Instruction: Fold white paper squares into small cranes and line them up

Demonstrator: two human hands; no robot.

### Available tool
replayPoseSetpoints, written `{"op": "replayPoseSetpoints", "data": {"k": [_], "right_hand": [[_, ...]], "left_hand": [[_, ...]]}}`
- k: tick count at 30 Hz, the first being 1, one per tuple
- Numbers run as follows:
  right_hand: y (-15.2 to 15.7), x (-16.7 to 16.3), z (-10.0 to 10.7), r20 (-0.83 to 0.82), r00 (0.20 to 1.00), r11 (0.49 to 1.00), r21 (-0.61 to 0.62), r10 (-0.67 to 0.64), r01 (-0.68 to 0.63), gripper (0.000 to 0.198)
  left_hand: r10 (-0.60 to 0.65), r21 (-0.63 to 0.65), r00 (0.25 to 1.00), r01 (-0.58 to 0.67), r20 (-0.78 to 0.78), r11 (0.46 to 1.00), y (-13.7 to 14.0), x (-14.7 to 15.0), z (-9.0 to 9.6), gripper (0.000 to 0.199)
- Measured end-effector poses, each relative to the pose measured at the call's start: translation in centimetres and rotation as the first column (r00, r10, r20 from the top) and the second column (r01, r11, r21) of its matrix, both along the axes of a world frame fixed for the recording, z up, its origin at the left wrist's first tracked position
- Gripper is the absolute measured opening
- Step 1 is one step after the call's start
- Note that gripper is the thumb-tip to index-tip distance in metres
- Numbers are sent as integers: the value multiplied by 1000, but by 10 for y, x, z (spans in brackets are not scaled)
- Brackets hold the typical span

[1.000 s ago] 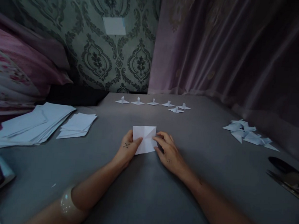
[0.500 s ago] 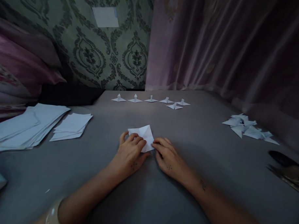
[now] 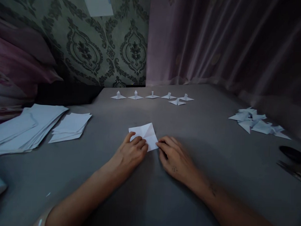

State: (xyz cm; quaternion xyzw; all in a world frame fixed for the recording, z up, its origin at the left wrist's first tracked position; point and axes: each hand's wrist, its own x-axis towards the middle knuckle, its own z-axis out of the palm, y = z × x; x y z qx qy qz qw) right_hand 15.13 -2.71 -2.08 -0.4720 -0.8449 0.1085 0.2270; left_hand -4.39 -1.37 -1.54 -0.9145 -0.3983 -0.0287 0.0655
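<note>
A small white sheet of paper (image 3: 149, 132), creased across its middle, lies on the grey surface between my hands. My left hand (image 3: 134, 147) rests over its left and near side, fingers curled and pressing on it; the thumb is hidden. At the sheet's right corner, my right hand (image 3: 172, 153) pinches the edge between thumb and fingertips. Beyond them stand several folded paper figures (image 3: 152, 95) in a row, with one folded figure (image 3: 177, 101) slightly nearer.
On the left lie a large stack of paper (image 3: 45, 122) and a smaller stack of square sheets (image 3: 72, 125). A pile of folded paper pieces (image 3: 260, 122) sits at the right, with dark scissors-like handles (image 3: 293, 155) nearer. A curtain (image 3: 192, 38) and patterned wall (image 3: 98, 58) close the back.
The sheet looks flatter and shows more of its surface. My left hand has turned, its thumb now out of sight. My right hand has shifted slightly right, and the view has tilted a little.
</note>
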Motion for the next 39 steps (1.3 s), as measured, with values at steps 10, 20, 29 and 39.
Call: {"op": "replayPoseSetpoints", "data": {"k": [10,20,29,39], "right_hand": [[3,-1,-4,-36,998,997,-48,-59,57,28],[7,-1,-6,-103,991,993,-83,-90,81,33],[4,-1,-4,-85,994,998,-33,-61,59,19],[9,-3,-7,-141,983,990,-94,-117,104,16]], "left_hand": [[-21,-187,993,42,115,982,-11,-14,21,52],[35,-76,996,-28,86,997,1,0,13,25],[60,-41,998,-59,30,997,-3,9,15,25],[254,-177,921,-208,296,962,-8,12,11,26]]}}
